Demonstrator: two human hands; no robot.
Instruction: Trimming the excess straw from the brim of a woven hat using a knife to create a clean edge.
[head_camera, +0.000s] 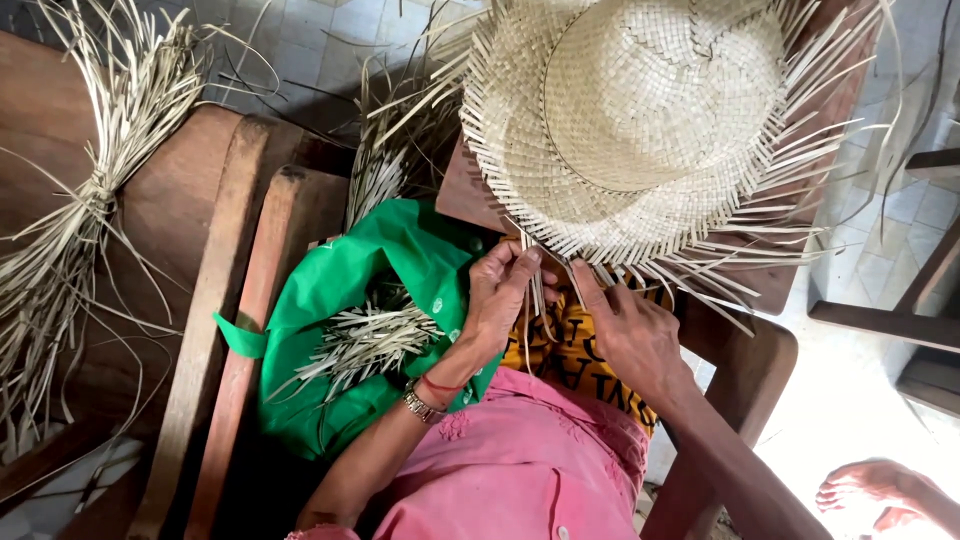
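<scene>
- A half-woven straw hat (640, 110) lies crown-up on a dark wooden stand (770, 280), with loose pale strips fanning out all round its unfinished brim.
- The left hand (497, 298) is at the near edge of the brim, fingers curled and pinching a few of the hanging straw strips (528, 330) between thumb and fingertips.
- The right hand (630, 335) sits just beside it, knuckles up, its forefinger stretched towards the brim edge and touching the strands there; the other fingers are bent under, and I cannot tell whether they grip anything.
- The two hands are close together, nearly touching, both right under the front of the hat.
- On the left wrist there is a metal watch (420, 403) and a thin red string.
- A green cloth bag (350, 290) lies open on the person's left side, touching the left forearm, with a bunch of cut straw pieces (365, 340) on top of it.
- The lap is covered with pink fabric (520, 470), and a yellow printed cloth (575, 355) shows beneath the hands.
- A tied bundle of long dry straw (90, 200) rests well apart on a wooden seat at the far left.
- A bare foot (880, 490) of someone else shows on the floor at the lower right.
</scene>
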